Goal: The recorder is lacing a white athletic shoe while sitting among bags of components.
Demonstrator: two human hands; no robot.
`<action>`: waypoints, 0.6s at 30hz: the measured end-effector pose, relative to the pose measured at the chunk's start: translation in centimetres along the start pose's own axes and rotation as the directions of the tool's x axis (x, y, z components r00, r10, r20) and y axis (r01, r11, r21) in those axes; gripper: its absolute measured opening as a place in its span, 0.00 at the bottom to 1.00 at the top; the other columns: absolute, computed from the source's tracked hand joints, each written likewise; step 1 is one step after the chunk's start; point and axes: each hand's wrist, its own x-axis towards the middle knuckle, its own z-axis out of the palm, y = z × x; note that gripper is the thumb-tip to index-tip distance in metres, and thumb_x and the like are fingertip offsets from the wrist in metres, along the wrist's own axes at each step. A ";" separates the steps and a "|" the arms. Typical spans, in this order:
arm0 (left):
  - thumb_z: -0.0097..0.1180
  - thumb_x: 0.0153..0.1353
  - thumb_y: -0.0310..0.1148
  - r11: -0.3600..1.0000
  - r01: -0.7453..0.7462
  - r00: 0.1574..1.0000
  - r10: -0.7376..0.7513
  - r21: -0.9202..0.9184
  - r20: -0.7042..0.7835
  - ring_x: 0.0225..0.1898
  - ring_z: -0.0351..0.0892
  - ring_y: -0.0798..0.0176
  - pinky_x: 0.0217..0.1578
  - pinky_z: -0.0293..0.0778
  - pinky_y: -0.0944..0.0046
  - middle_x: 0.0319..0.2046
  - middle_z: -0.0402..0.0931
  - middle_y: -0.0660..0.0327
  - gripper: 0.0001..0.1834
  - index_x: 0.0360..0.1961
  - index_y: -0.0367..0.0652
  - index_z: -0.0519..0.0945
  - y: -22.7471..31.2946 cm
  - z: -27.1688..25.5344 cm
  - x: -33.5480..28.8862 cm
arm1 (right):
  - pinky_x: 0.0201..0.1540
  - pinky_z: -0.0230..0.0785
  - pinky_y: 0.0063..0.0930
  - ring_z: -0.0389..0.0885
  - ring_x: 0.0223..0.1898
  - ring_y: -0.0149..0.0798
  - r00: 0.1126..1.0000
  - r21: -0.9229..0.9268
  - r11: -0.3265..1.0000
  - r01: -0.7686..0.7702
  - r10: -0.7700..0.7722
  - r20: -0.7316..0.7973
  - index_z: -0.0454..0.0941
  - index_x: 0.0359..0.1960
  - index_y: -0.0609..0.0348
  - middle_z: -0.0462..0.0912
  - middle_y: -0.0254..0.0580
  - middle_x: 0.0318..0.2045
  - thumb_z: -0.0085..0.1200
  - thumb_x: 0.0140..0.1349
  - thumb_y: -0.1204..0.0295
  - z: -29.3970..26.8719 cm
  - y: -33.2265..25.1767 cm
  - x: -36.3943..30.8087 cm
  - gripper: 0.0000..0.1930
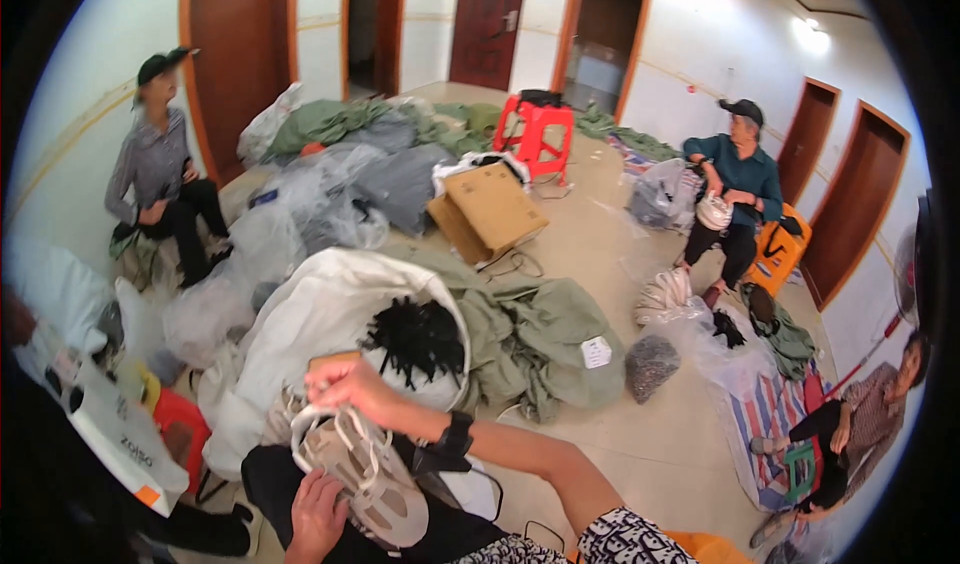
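Note:
A beige and white sneaker (385, 504) rests on my lap over dark cloth, its sole edge pale. My left hand (318, 512) holds the near side of it, fingers pressed on the upper. Above the shoe's opening my right hand (352, 392), with a black band on the wrist, is closed in a pinch on a white shoelace (372, 456) that loops over the upper. Just beyond the knuckles is a small tan piece (334, 361), partly hidden. A bundle of black laces (415, 340) lies in the large white sack (330, 282) in front of me.
Green cloth sacks (565, 339) and a cardboard box (490, 209) lie ahead, with a red stool (535, 134) behind. Plastic bags (290, 234) pile up at left. Seated people (165, 179) are around; one at right (740, 179) handles a pale shoe. A white bag (125, 434) stands at left.

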 end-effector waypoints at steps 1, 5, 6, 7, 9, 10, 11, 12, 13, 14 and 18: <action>0.56 0.44 0.24 0.998 0.062 0.997 -0.063 0.027 0.044 0.47 0.70 0.49 0.48 0.68 0.55 0.37 0.74 0.56 0.13 0.34 0.40 0.75 -0.7 0.5 -1.0 | 0.42 0.66 0.24 0.74 0.35 0.28 0.999 -0.024 0.999 0.042 -0.042 0.015 0.75 0.40 0.63 0.78 0.38 0.34 0.54 0.43 0.81 0.5 -1.0 0.3 0.18; 0.56 0.44 0.23 0.996 0.085 0.995 -0.086 0.021 0.054 0.48 0.70 0.50 0.48 0.69 0.57 0.36 0.73 0.55 0.13 0.35 0.39 0.74 -0.7 0.2 0.2 | 0.45 0.68 0.26 0.76 0.43 0.32 0.944 -0.805 0.561 0.191 -0.329 -0.005 0.70 0.52 0.61 0.79 0.40 0.41 0.58 0.42 0.78 -0.8 -4.1 1.0 0.29; 0.56 0.44 0.22 0.995 0.095 0.995 -0.095 -0.013 0.030 0.47 0.71 0.49 0.48 0.69 0.56 0.36 0.74 0.55 0.13 0.34 0.39 0.75 -0.7 0.3 0.6 | 0.45 0.69 0.27 0.76 0.44 0.34 0.937 -0.896 0.414 0.160 -0.348 0.006 0.70 0.52 0.60 0.78 0.42 0.41 0.59 0.40 0.79 -1.8 -4.2 1.1 0.30; 0.56 0.43 0.21 0.994 0.102 0.995 -0.102 -0.048 0.002 0.45 0.71 0.47 0.47 0.69 0.56 0.35 0.74 0.54 0.13 0.34 0.40 0.75 -0.7 0.3 0.7 | 0.42 0.69 0.25 0.75 0.42 0.33 0.943 -0.866 0.480 0.141 -0.330 -0.029 0.70 0.52 0.60 0.78 0.40 0.40 0.59 0.40 0.82 -3.2 -3.5 1.0 0.31; 0.55 0.43 0.20 0.996 0.077 0.997 -0.078 -0.043 -0.022 0.45 0.72 0.48 0.45 0.71 0.57 0.34 0.74 0.54 0.13 0.33 0.39 0.75 -1.2 0.5 0.8 | 0.40 0.69 0.22 0.74 0.38 0.30 0.966 -0.799 0.601 0.004 -0.208 -0.151 0.70 0.52 0.59 0.78 0.39 0.39 0.58 0.40 0.83 -4.0 -3.4 -0.2 0.31; 0.55 0.43 0.20 0.993 0.115 0.993 -0.116 -0.042 -0.017 0.45 0.72 0.48 0.45 0.71 0.57 0.34 0.74 0.54 0.13 0.33 0.39 0.75 -1.2 0.5 0.9 | 0.39 0.68 0.21 0.74 0.37 0.29 0.966 -0.777 0.628 -0.037 -0.175 -0.188 0.70 0.52 0.59 0.78 0.38 0.38 0.58 0.40 0.83 -4.2 -3.5 -1.0 0.30; 0.55 0.42 0.19 0.994 0.101 0.994 -0.103 -0.048 -0.036 0.44 0.72 0.49 0.44 0.71 0.57 0.33 0.74 0.54 0.13 0.33 0.39 0.76 -1.6 0.5 0.7 | 0.38 0.68 0.20 0.73 0.36 0.28 0.964 -0.754 0.653 -0.075 -0.144 -0.221 0.71 0.51 0.59 0.78 0.38 0.38 0.58 0.40 0.83 -4.3 -3.0 -1.6 0.30; 0.54 0.42 0.18 0.995 0.082 0.995 -0.085 -0.056 -0.055 0.43 0.73 0.49 0.42 0.72 0.58 0.33 0.74 0.54 0.13 0.32 0.39 0.76 -1.8 0.6 0.6 | 0.37 0.68 0.22 0.73 0.35 0.29 0.969 -0.733 0.671 -0.111 -0.091 -0.231 0.71 0.51 0.60 0.79 0.38 0.37 0.58 0.41 0.81 -4.4 -2.7 -2.3 0.29; 0.54 0.42 0.18 0.993 0.106 0.993 -0.109 -0.054 -0.050 0.43 0.73 0.49 0.42 0.72 0.58 0.33 0.74 0.54 0.13 0.32 0.39 0.76 -2.1 0.7 0.5 | 0.36 0.68 0.23 0.74 0.35 0.29 0.969 -0.712 0.686 -0.150 -0.043 -0.245 0.71 0.50 0.61 0.79 0.39 0.36 0.59 0.41 0.79 -4.4 -2.2 -3.2 0.28; 0.54 0.42 0.18 0.988 0.130 0.990 -0.134 -0.085 -0.049 0.41 0.73 0.50 0.41 0.72 0.58 0.32 0.74 0.54 0.13 0.32 0.39 0.76 -2.3 0.7 0.5 | 0.36 0.66 0.21 0.73 0.35 0.27 0.967 -0.670 0.721 -0.180 0.004 -0.255 0.73 0.48 0.61 0.80 0.36 0.35 0.59 0.42 0.79 -4.4 -1.6 -4.1 0.25; 0.54 0.45 0.17 0.957 0.198 0.972 -0.219 -0.213 -0.080 0.38 0.73 0.50 0.37 0.72 0.60 0.30 0.74 0.55 0.11 0.32 0.39 0.76 -2.5 1.2 0.5 | 0.36 0.66 0.21 0.75 0.35 0.29 0.981 -0.703 0.684 -0.195 0.146 -0.130 0.76 0.43 0.61 0.80 0.38 0.34 0.59 0.42 0.77 -1.4 -0.8 -7.8 0.21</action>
